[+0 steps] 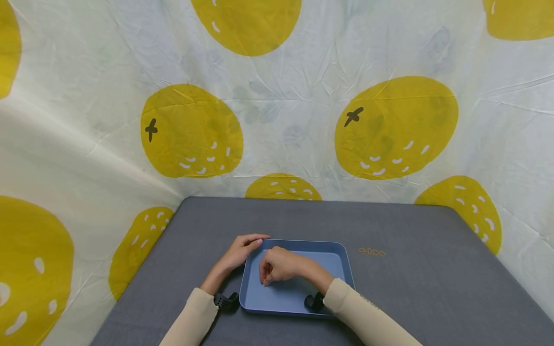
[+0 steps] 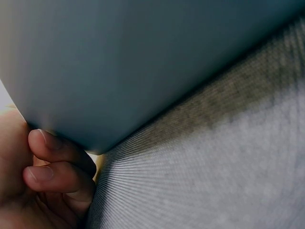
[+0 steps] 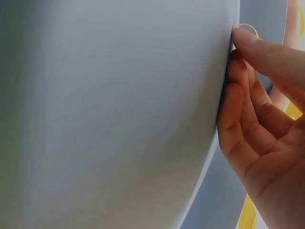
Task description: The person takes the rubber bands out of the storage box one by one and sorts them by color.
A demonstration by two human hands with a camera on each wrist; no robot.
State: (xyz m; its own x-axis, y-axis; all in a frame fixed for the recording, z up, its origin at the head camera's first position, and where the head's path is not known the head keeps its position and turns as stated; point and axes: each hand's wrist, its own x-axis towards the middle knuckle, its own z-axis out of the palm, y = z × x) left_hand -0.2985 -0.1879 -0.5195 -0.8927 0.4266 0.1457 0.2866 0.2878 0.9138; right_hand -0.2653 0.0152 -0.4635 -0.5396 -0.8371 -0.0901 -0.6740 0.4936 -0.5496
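Observation:
A shallow blue tray (image 1: pixel 285 302) lies on the table. At its far left corner, my left hand (image 1: pixel 240 251) grips the rim, thumb on the edge. In the left wrist view its fingers (image 2: pixel 66 179) curl against the tray's outer corner. Over the left part of the tray floor, my right hand (image 1: pixel 281 264) points down with bent fingers. Between thumb and finger it pinches a thin orange rubber band (image 3: pixel 256 31), whose loop shows in the right wrist view. Several similar rubber bands (image 1: pixel 375 252) lie in a row right of the tray.
Grey cloth covers the table (image 1: pixel 411 288). Behind it and along the sides hangs a white curtain (image 1: pixel 290 129) printed with big yellow fruit. Dark devices are strapped to the left wrist (image 1: pixel 227 302) and the right wrist (image 1: pixel 314 302).

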